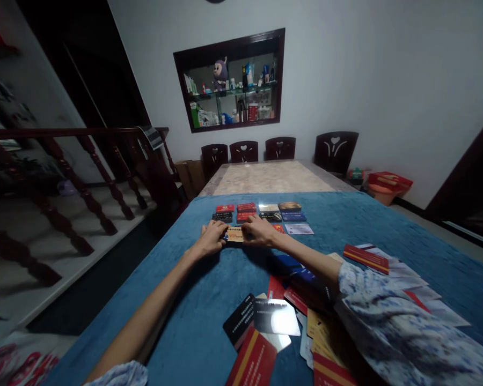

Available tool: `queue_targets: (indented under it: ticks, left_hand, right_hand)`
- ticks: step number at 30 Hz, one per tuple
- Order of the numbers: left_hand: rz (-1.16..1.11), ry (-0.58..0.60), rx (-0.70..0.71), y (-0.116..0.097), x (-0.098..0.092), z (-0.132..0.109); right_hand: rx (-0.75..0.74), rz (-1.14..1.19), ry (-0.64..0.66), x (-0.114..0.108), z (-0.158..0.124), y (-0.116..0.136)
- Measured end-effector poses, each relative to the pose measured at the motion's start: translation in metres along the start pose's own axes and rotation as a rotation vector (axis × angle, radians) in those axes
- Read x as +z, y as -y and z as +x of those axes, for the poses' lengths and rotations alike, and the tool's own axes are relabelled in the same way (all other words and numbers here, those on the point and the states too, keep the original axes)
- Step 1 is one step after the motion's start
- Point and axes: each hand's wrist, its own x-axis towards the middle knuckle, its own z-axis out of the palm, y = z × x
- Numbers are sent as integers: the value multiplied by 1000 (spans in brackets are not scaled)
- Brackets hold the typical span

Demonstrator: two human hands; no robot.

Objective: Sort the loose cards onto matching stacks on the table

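My left hand [212,238] and my right hand [259,231] grip the two ends of a tan plastic card [234,234] with dark and orange print. Whether other cards lie under it I cannot tell. Just beyond stand short stacks of cards in two rows: a black stack [222,217], a red stack [246,207], a gold-brown stack [290,206] and a blue stack [293,216] among them. A white card [299,229] lies flat to the right of my right hand, and an orange-red card [279,228] is partly hidden behind that hand.
Loose cards spread under and beside my right forearm, including a black card [241,320], a silver card [277,316] and a red card [253,360]. White cards [406,276] fan out at the right. A blue cloth [177,321] covers the table's near part; chairs [280,148] stand beyond.
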Motion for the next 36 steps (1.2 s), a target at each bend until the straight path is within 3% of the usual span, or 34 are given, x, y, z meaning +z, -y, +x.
queue_targets:
  ticks: [10, 16, 28, 36]
  left_hand:
    - [-16, -31, -40, 48, -1, 17]
    - [-18, 0, -38, 67, 2, 24]
    - [-96, 61, -10, 73, 12, 30]
    - [-43, 46, -13, 73, 15, 30]
  right_hand:
    - [-8, -23, 10, 6, 50, 12]
    - [-7, -15, 81, 6, 70, 17]
    - [-33, -51, 187, 6, 77, 21]
    - [-63, -84, 189, 4, 80, 22]
